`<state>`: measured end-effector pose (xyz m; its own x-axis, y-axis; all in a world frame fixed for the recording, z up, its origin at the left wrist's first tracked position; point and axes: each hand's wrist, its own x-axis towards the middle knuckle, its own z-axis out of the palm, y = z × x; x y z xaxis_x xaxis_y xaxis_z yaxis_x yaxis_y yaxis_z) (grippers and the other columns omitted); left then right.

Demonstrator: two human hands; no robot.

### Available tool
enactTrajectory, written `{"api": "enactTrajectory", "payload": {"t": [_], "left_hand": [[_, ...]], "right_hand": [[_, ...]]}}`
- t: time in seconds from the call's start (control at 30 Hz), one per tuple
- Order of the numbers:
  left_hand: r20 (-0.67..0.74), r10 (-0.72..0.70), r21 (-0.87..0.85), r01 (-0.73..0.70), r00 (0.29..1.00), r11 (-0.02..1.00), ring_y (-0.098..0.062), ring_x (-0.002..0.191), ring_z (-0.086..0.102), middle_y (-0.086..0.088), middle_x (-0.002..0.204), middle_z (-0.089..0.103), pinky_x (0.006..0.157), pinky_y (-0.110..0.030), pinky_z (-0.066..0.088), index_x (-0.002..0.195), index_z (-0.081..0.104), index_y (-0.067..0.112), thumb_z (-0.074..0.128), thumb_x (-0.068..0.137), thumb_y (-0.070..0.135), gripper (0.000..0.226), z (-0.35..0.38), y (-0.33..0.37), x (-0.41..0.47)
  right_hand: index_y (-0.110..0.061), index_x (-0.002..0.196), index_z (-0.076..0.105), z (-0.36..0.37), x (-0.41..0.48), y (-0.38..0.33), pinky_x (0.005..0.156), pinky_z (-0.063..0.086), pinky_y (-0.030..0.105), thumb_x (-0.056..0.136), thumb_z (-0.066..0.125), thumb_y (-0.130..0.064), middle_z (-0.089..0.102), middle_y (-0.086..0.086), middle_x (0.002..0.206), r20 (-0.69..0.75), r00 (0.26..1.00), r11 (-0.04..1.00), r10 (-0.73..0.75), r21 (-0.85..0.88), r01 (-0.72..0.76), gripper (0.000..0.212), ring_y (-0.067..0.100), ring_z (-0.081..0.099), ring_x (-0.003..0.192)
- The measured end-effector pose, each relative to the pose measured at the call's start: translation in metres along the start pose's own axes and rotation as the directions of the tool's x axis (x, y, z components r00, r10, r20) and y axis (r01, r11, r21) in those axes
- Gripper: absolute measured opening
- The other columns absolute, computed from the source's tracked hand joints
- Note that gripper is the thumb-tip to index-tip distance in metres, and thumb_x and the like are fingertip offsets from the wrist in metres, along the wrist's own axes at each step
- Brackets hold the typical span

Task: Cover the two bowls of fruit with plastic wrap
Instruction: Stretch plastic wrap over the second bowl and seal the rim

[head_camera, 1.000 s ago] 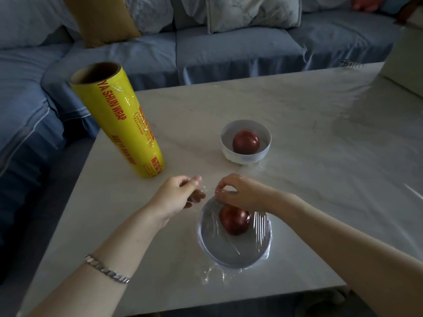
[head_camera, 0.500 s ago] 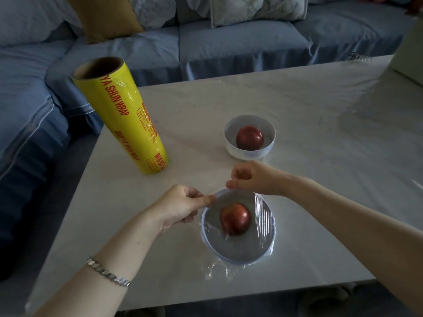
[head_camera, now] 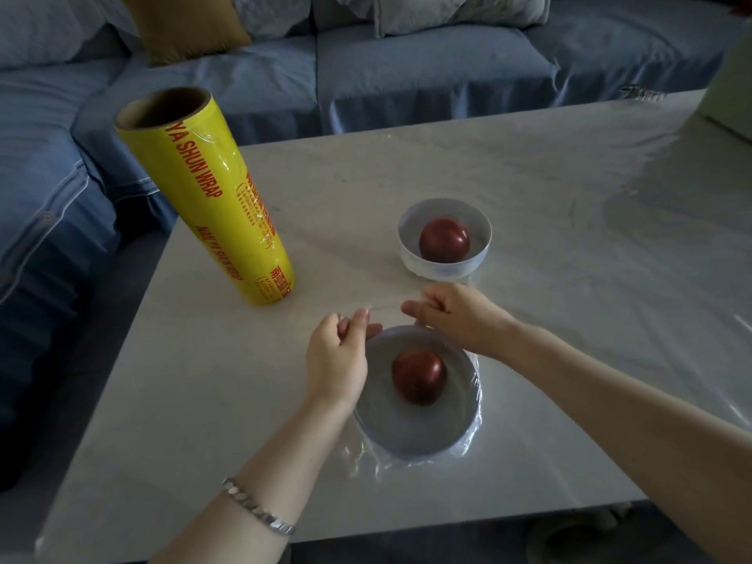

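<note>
Nearest the camera, the left forearm wears a silver bracelet [head_camera: 260, 510] at the wrist. Just beyond it, close to the front edge of the pale marble table [head_camera: 195, 400], stands the near bowl [head_camera: 415, 435], which holds one dark red fruit [head_camera: 419, 376]. Plastic wrap [head_camera: 474, 386] lies stretched over this bowl's mouth. It clings in creases down the right side and bunches in a crumpled skirt on the table at the front left.

The left hand [head_camera: 337, 360] hovers at the bowl's left rim. Its fingers [head_camera: 346, 325] are curled in and the thumb is raised against them, pinching a loose edge of the film. The right hand [head_camera: 457, 319] sits at the far rim with its fingers folded under and its thumb pointing left, pinching the same edge. A faint taut line of film runs between the two hands, too thin to trace exactly.

Just behind the right hand stands the far bowl [head_camera: 443, 272], white, uncovered, with a second red fruit [head_camera: 444, 240] inside. To its left, well apart, a yellow roll of wrap [head_camera: 207, 197] stands on end near the table's left edge, and red lettering runs along its length. Beyond the table is a blue sofa [head_camera: 407, 75] with a mustard cushion [head_camera: 191, 22] and pale cushions [head_camera: 447, 10].
</note>
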<state>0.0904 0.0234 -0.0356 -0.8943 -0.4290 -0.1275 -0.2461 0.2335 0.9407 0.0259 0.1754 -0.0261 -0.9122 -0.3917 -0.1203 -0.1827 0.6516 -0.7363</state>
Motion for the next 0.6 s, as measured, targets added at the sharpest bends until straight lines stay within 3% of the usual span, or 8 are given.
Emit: {"api": "enactTrajectory", "payload": {"t": [0.07,0.23,0.4,0.53,0.6], "left_hand": [[-0.052,0.064,-0.002,-0.064,0.997,0.998,-0.025,0.078,0.068,-0.010,0.077,0.073,0.076,-0.039,0.048,0.067,0.039,0.010,0.054,0.093,0.026,0.033,0.008,0.000,0.004],[-0.135,0.172,0.021,-0.171,0.976,0.985,-0.022,0.077,0.068,-0.010,0.081,0.071,0.068,-0.028,0.047,0.066,0.035,0.023,0.049,0.095,0.025,0.032,0.018,-0.001,0.004],[-0.160,0.141,-0.030,-0.147,0.977,0.989,-0.020,0.068,0.069,-0.008,0.071,0.068,0.066,-0.034,0.052,0.067,0.036,0.022,0.049,0.096,0.022,0.032,0.020,-0.002,0.010],[-0.186,0.117,-0.046,-0.127,0.976,0.991,-0.026,0.064,0.069,-0.010,0.068,0.068,0.058,-0.022,0.049,0.068,0.035,0.020,0.048,0.096,0.024,0.031,0.021,-0.002,0.016],[-0.191,0.099,-0.051,-0.111,0.977,0.993,-0.029,0.063,0.068,-0.009,0.066,0.068,0.062,-0.031,0.050,0.068,0.035,0.021,0.048,0.096,0.025,0.031,0.023,-0.003,0.017]], "right_hand": [[-0.012,0.060,0.038,0.003,0.000,0.001,0.069,0.048,0.040,0.089,0.055,-0.038,0.064,0.022,0.076,-0.078,0.997,0.999,-0.010,0.036,0.013,0.043,0.035,0.063,0.080],[-0.018,0.055,0.033,0.008,0.001,0.001,0.068,0.049,0.043,0.090,0.053,-0.037,0.060,0.015,0.068,-0.240,0.970,0.999,-0.034,0.022,0.040,0.045,0.034,0.063,0.074],[-0.018,0.056,0.035,0.015,0.004,0.001,0.065,0.051,0.044,0.091,0.051,-0.039,0.062,0.014,0.068,-0.327,0.945,1.000,-0.018,-0.003,0.018,0.043,0.033,0.059,0.068],[-0.019,0.055,0.032,0.019,0.007,0.003,0.066,0.052,0.045,0.090,0.051,-0.041,0.060,0.013,0.064,-0.352,0.935,0.999,0.036,0.039,-0.024,0.045,0.034,0.060,0.068],[-0.018,0.055,0.034,0.020,0.008,0.007,0.068,0.053,0.044,0.090,0.051,-0.042,0.059,0.010,0.061,-0.353,0.932,0.994,0.086,0.087,-0.059,0.045,0.034,0.061,0.068]]}}
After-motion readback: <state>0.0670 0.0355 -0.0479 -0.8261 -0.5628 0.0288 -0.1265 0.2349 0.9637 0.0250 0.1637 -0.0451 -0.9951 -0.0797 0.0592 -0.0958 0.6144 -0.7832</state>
